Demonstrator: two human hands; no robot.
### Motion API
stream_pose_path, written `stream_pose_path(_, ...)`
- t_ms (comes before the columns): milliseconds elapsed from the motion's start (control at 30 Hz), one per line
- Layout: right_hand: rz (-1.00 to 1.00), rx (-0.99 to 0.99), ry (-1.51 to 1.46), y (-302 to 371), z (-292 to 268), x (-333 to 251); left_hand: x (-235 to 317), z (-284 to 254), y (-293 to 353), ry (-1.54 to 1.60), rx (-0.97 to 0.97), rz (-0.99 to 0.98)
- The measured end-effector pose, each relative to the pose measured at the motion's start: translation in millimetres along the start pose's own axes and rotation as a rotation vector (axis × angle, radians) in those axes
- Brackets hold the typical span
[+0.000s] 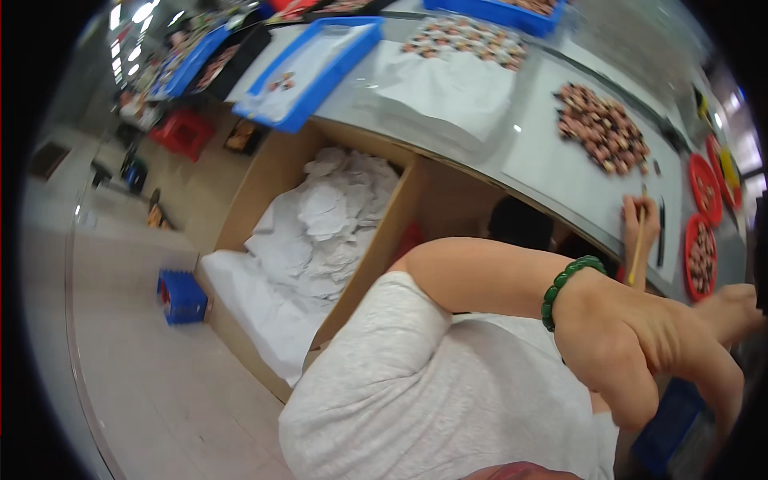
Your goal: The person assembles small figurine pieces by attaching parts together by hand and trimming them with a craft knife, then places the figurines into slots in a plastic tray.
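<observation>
From over here I've got white paper (328, 210) in a carton (264, 176) at ten o'clock, pink-and-black pieces (604, 132) heaped at two, left hand (636, 342) half-curled at four, can't tell its grip, right hand (645, 224) pinching a wooden stick (637, 254) at three.

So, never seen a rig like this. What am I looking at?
No machine here, just bare hands. The single picture comes from the left of two fisheye cameras worn on a person's head, so straight edges bend. On the worktable lie a white-lined blue tray and a pile of small pinkish, dark pieces. One hand there holds a thin yellowish stick. A larger-looking hand wears a green bracelet; its grip is unclear, and I can't tell whose each hand is.
</observation>
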State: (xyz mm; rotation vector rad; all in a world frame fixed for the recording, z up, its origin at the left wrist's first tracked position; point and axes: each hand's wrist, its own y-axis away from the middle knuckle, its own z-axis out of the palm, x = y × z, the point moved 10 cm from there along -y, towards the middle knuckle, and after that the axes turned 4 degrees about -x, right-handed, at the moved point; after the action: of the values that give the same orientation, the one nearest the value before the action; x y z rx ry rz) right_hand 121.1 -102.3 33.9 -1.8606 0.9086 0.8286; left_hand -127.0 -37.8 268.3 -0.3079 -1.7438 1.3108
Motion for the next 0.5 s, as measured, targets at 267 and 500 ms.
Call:
stream_pose_path(267, 0.137, 0.025, -0.120, 2.8, -0.1, 18.6, -136.5, 9.6, 67.1, -0.405, -0.344, -0.687)
stream_pose_path(500, 0.199, 0.002, -0.213, 9.8, -4.7, 17.6, -135.3, -157.5, 76.4, -1.081, 0.066, -0.557)
